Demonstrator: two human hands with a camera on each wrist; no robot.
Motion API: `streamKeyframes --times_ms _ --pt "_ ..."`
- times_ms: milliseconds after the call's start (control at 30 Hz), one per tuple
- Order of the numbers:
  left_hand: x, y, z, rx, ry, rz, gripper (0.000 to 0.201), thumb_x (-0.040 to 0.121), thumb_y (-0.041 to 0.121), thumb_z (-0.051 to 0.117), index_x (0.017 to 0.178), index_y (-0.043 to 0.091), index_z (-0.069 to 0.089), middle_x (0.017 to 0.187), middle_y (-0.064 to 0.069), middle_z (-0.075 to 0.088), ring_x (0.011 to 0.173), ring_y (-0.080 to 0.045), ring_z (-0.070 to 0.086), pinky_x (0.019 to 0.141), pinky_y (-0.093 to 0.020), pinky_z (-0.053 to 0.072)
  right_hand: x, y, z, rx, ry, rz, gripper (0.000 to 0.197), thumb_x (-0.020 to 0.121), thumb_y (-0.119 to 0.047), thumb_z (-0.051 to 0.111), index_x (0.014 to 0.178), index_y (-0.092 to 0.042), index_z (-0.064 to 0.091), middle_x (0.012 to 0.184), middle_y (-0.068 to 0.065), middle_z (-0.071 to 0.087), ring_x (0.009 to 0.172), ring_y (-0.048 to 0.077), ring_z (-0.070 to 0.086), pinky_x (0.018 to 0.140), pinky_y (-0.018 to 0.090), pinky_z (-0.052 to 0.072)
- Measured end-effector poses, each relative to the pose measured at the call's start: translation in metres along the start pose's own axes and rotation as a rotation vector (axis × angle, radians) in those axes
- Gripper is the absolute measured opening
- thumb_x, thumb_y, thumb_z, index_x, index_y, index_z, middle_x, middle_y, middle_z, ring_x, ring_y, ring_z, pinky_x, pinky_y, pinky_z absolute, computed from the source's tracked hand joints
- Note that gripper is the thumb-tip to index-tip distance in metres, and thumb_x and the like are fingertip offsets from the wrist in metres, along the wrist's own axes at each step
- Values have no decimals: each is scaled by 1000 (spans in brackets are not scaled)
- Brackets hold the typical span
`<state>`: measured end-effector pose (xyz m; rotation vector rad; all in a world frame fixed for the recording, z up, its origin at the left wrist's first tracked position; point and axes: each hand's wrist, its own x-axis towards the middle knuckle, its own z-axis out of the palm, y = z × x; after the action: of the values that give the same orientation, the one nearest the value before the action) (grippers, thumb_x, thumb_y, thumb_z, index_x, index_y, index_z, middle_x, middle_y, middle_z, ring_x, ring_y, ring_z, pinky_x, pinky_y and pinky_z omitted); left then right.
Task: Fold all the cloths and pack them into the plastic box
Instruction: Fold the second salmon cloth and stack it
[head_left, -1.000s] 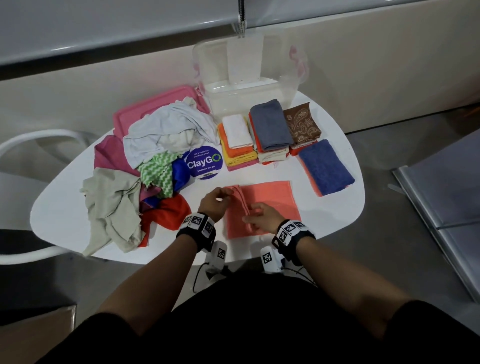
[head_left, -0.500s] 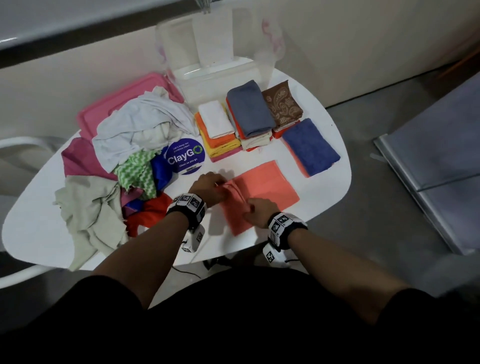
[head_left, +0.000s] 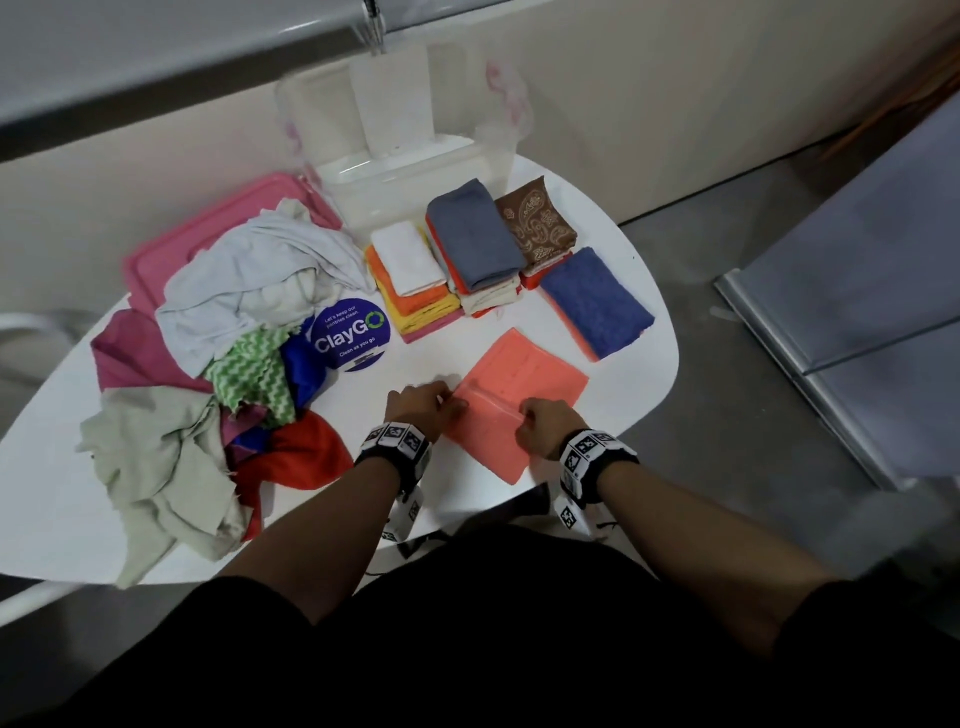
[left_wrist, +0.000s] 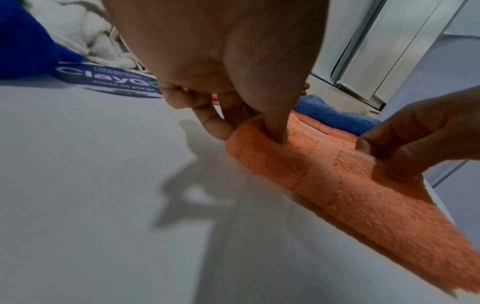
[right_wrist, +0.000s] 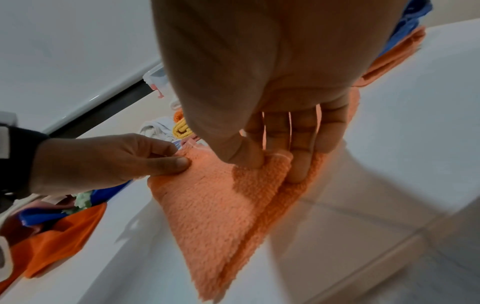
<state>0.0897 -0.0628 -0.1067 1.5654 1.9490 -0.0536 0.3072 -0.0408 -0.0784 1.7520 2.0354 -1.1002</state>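
I pinch the near edge of the coral cloth (head_left: 519, 387) with both hands: my left hand (head_left: 421, 408) holds it between thumb and fingers at one end, my right hand (head_left: 545, 423) pinches a doubled layer at the other. It lies on the table (head_left: 644, 374) in front of me, only partly folded. Behind it stand folded stacks (head_left: 452, 275) and a folded blue cloth (head_left: 597, 301), not yet in the box (head_left: 415, 176). At my left a heap (head_left: 218, 364) of unfolded cloths waits. I judge the task is about half done, and the packing is not started.

Fuzzy terry cloth (right_wrist: 223, 205), smooth white table (left_wrist: 78, 185)
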Motion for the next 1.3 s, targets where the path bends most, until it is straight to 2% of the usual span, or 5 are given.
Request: streamKeyframes --times_ms 300,633,800,1033,1300 --pt "-2 7 2 -137 -23 -206 48 83 69 54 95 23 62 95 -4 70 91 -28 65 88 -38 51 4 -6 11 -326 140 21 34 91 -21 51 123 -15 46 119 12 60 108 32 59 93 43 41" --pt "-14 5 7 -184 -120 -283 85 69 91 37 76 14 72 65 2 71 66 -17 69 74 -32 59 -4 0 22 -524 55 -286 68 56 -46 73 117 -25 51 119 5 48 114 28 45 92 41 38" --pt "-26 10 -2 77 237 214 55 80 68 57 107 20 55 109 -1 58 100 -22 52 86 -37 44 -5 -4 27 -605 132 -304 48 73 -24 63 119 -19 50 119 10 50 111 32 49 90 43 38" --pt "-25 -13 14 244 -32 502 82 76 49 73 146 27 37 156 5 30 133 -27 37 106 -43 36 3 9 6 -252 132 -255 25 90 -32 47 97 -16 66 106 8 66 102 30 58 85 37 44" --pt "-18 4 14 -329 79 146 45 87 48 53 120 19 58 103 -6 69 93 -25 64 81 -30 46 24 28 -29 477 100 1 17 91 -34 60 100 -21 64 112 3 68 107 24 61 91 31 44"
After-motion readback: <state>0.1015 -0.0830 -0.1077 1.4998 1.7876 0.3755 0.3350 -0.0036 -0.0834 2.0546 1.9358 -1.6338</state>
